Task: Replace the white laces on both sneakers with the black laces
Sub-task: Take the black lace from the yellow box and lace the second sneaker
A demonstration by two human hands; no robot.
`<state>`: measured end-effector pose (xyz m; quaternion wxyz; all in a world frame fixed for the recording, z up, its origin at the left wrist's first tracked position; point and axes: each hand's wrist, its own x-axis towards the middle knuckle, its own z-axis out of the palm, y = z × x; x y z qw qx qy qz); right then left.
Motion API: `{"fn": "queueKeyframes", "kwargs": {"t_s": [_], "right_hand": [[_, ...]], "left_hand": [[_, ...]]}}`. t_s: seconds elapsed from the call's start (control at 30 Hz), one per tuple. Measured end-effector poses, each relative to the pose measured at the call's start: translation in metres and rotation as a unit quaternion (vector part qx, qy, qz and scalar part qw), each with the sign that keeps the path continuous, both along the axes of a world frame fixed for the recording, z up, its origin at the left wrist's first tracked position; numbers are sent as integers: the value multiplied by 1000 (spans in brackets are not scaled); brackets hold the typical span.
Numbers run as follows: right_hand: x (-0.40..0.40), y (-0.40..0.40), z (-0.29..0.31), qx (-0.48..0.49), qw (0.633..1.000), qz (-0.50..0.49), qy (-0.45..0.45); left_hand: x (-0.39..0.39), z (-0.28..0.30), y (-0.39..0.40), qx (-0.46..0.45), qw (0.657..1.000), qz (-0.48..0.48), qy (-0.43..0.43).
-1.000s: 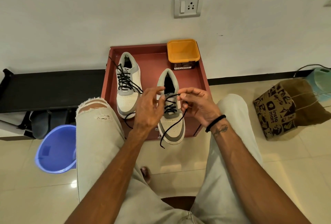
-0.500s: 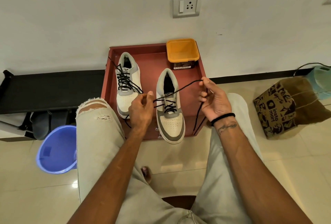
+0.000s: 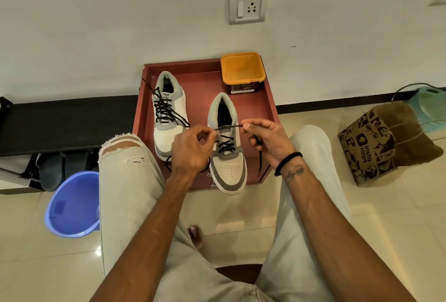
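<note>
Black lace stretched sideways, pinched between both hands' fingers; right sneaker toe toward person.

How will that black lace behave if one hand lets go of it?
Probably floppy: past the right hand the black lace hangs limp. It looks taut only between the two pinches, so freed by the left hand it would likely drop onto the sneaker.

orange tub, blue bucket, paper bag

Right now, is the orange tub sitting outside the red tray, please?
No, the orange tub sits inside the red tray, in its far right corner.
</note>
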<state>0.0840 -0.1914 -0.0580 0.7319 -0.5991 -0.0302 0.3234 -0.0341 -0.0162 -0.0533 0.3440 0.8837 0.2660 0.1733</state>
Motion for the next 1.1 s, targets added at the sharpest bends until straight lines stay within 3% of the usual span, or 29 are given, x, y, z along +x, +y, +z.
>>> {"fn": "queueKeyframes", "kwargs": {"t_s": [0.1,0.17,0.27,0.33,0.4,0.47,0.7,0.93,1.1], "right_hand": [[8,-5,0,28,995,-87,34],[11,-8,1,36,992,-114,39],[6,-6,2,8,997,-78,6],[-2,-1,3,-37,999,-15,-36],[-8,3,3,-73,993,48,-73],[-11,5,2,-101,986,81,-102],[-5,5,-5,-152,979,-10,-139],[-13,9,-6,-160,965,86,-189],[-14,13,-10,-185,947,69,-253]], "left_hand": [[-6,-3,14,-7,990,138,22],[-10,-7,19,33,986,159,39],[-7,-8,10,109,988,108,27],[-2,-7,-1,150,988,1,-24],[2,-9,-10,156,981,-103,-52],[3,-15,-15,119,981,-143,-54],[4,-28,0,66,993,-93,-33],[4,-25,-13,87,987,-134,-23],[6,-27,-12,103,988,-109,-24]]}}
